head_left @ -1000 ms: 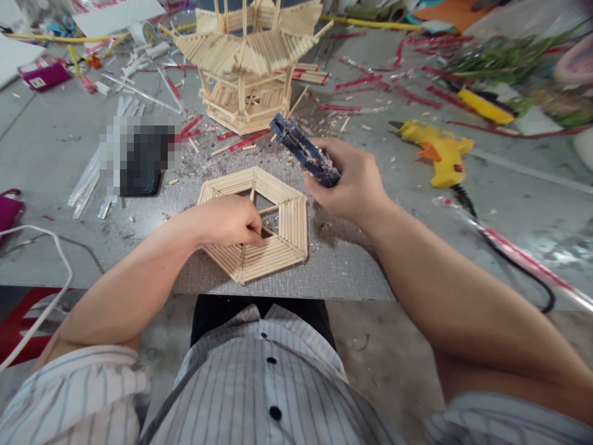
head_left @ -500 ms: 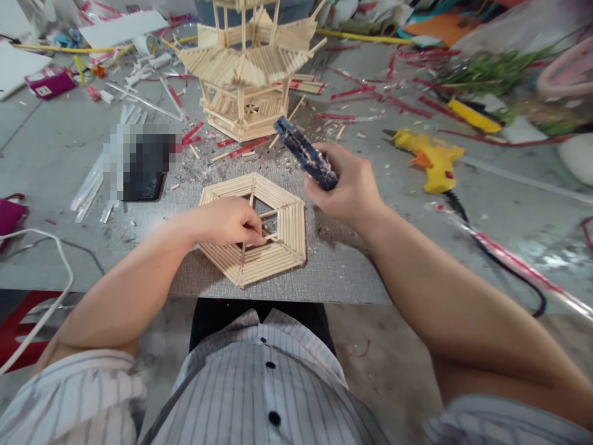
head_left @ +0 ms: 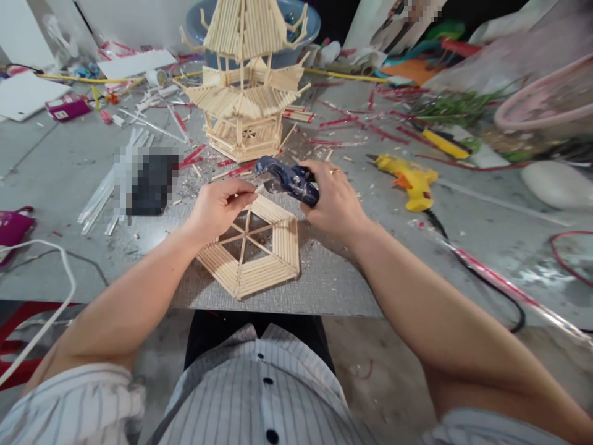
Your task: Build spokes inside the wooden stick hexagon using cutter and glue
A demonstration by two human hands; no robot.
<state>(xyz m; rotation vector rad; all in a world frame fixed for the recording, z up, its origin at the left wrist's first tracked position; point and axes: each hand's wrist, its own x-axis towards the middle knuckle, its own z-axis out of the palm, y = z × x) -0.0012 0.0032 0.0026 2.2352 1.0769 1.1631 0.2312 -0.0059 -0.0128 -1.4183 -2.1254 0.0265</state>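
My left hand (head_left: 220,207) pinches a short wooden stick (head_left: 259,190) between thumb and fingers, above the upper left edge of a hexagonal stick frame (head_left: 287,250). The frame lies flat near the table's front edge, with thin spokes crossing its open middle. In my right hand (head_left: 336,194) is a dark blue cutter (head_left: 290,179), its jaws pointing left at the stick's tip. Whether the jaws touch the stick I cannot tell. Behind both hands stands a tiered pagoda model (head_left: 243,93) built of the same pale sticks.
To the right lies a yellow glue gun (head_left: 412,179) with a black cord. A dark phone (head_left: 152,185) and clear glue sticks (head_left: 104,179) are at the left. Red strips and stick scraps litter the table (head_left: 343,278). A blue basin (head_left: 312,28) stands behind the pagoda.
My left hand has risen from the frame's middle, now with a short stick pinched in it. The cutter has turned and come close to that stick. The view has tilted up.
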